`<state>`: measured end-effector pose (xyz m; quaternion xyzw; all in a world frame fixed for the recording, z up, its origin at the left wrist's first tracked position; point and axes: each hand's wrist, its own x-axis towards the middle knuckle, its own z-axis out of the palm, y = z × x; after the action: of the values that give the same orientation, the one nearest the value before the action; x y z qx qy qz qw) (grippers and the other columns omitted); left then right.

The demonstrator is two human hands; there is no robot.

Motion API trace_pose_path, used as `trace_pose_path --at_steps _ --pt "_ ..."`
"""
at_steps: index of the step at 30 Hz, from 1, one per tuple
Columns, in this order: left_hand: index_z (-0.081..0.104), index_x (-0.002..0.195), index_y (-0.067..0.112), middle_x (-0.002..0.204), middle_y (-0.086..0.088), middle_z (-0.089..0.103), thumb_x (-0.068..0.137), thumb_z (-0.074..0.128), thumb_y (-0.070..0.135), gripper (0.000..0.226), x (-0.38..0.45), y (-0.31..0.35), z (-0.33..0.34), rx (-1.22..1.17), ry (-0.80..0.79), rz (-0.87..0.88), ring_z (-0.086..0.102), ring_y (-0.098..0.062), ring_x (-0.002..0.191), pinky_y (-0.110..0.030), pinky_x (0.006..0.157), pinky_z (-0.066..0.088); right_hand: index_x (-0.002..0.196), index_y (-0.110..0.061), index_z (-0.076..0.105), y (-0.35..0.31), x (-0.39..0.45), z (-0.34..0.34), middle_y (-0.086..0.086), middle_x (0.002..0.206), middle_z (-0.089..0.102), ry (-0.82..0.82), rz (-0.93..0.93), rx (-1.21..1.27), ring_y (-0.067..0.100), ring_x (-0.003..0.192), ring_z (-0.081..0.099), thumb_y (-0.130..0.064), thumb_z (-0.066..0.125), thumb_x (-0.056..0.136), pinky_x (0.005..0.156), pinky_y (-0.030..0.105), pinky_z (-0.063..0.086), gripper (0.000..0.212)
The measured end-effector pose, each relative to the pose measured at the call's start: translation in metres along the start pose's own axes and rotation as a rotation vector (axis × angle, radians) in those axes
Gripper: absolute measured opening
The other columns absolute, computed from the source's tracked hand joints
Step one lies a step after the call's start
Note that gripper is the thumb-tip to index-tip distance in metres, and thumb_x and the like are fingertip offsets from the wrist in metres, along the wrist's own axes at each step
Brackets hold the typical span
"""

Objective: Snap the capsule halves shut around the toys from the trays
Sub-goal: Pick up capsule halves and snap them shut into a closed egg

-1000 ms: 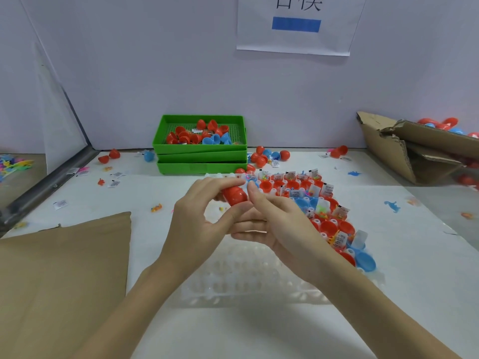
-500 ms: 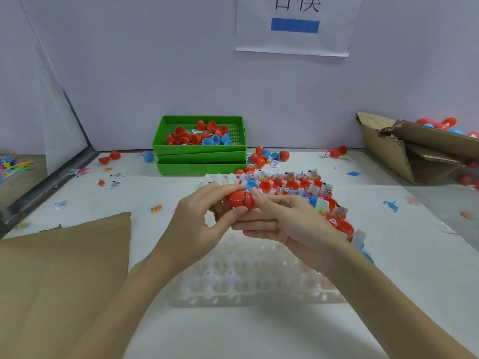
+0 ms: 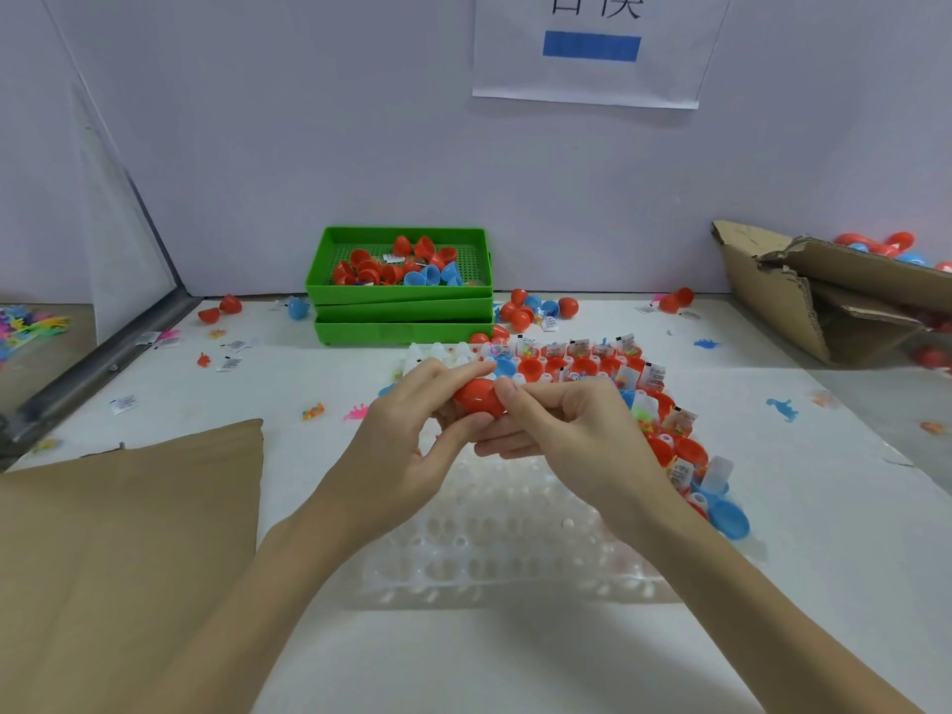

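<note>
Both hands meet above the clear moulded tray (image 3: 515, 553) at the table's middle. My left hand (image 3: 407, 445) and my right hand (image 3: 572, 435) pinch one red capsule (image 3: 479, 396) between fingertips and thumbs from either side. The seam between its halves is hidden by my fingers. Behind and to the right of my hands, the tray's rows hold red and blue capsule halves with small bagged toys (image 3: 592, 360).
Stacked green trays (image 3: 402, 314) with red and blue halves stand at the back. Loose capsules (image 3: 536, 309) lie beside them. A torn cardboard box (image 3: 803, 301) sits at the right, brown cardboard (image 3: 129, 533) at the left. Small toys and labels are scattered on the white table.
My hands have closed tighter round the red capsule, and my right fingertips now cover more of its right end. The hands stay in the same place over the tray.
</note>
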<state>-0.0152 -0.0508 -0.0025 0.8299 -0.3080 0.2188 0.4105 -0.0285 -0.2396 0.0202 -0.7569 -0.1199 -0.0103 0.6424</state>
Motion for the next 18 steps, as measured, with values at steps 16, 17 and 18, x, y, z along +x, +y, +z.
trace_pose_path --at_steps 16,17,18 --pt "0.048 0.127 0.027 0.107 0.031 0.052 0.100 0.056 0.027 0.029 -0.008 0.005 0.011 0.089 -0.011 -0.055 0.057 0.004 0.095 -0.007 0.076 0.042 0.101 -0.011 0.081 -0.001 -0.005 0.011 0.004 0.085 0.080 -0.048 0.050 0.055 0.018 0.083 0.078 -0.036 0.061 0.102 0.079 0.028 0.063 0.032" --pt "0.048 0.127 0.027 0.107 0.030 0.052 0.100 0.055 0.027 0.028 -0.008 0.005 0.010 0.072 -0.012 -0.058 0.057 0.004 0.095 -0.007 0.076 0.042 0.102 -0.010 0.081 -0.001 -0.005 0.011 0.005 0.085 0.080 -0.053 0.063 0.063 0.019 0.083 0.078 -0.037 0.060 0.102 0.079 0.030 0.064 0.034" --pt "0.048 0.127 0.027 0.107 0.031 0.052 0.101 0.054 0.027 0.027 -0.008 0.005 0.010 0.056 -0.015 -0.061 0.057 0.005 0.095 -0.007 0.076 0.041 0.102 -0.009 0.080 -0.001 -0.005 0.011 0.007 0.087 0.080 -0.067 0.082 0.081 0.020 0.084 0.078 -0.039 0.059 0.102 0.081 0.031 0.064 0.036"
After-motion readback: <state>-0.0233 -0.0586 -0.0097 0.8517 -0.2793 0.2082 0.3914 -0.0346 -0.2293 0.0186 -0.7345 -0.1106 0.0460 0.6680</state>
